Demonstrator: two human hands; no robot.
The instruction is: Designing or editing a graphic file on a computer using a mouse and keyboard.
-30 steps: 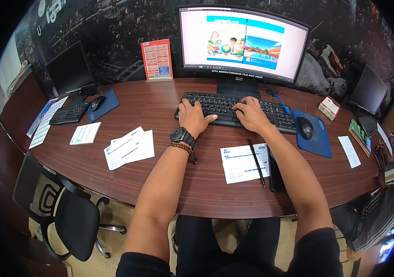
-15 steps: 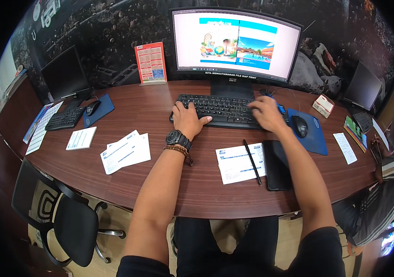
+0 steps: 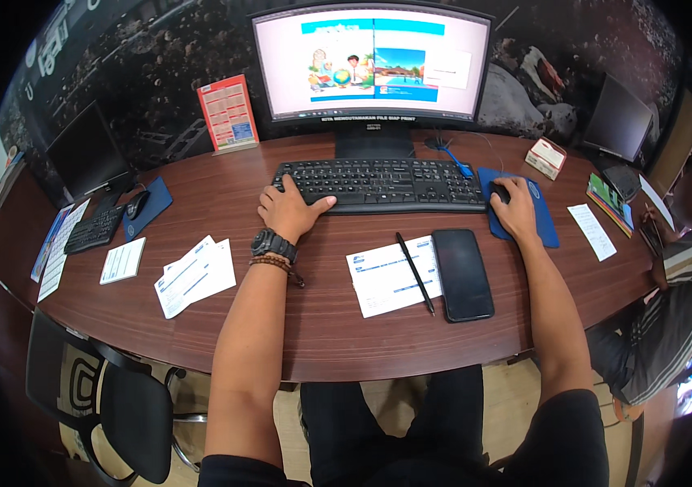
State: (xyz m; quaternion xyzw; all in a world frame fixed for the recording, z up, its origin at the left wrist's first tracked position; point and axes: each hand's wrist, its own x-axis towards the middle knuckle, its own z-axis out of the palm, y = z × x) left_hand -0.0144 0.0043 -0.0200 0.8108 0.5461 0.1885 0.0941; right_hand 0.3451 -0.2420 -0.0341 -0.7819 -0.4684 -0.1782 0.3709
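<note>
Black keys of the keyboard [image 3: 378, 184] lie under our left hand [image 3: 287, 213], resting flat and loose at its left end. Our right hand [image 3: 515, 213] cups the mouse [image 3: 498, 191] on the blue pad [image 3: 545, 227]; a phone [image 3: 462, 273] and pen [image 3: 415, 261] lie on the surface [image 3: 200, 325] nearby.

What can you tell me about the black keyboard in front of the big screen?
The keyboard is a wide, black, full-size one that looks like plastic, with rows of keys and a number block at its right end. It lies flat on the dark wooden desk, just before the stand of the monitor. The left hand rests on its lower left corner. The right hand is off it, on the mouse beside it.
</note>
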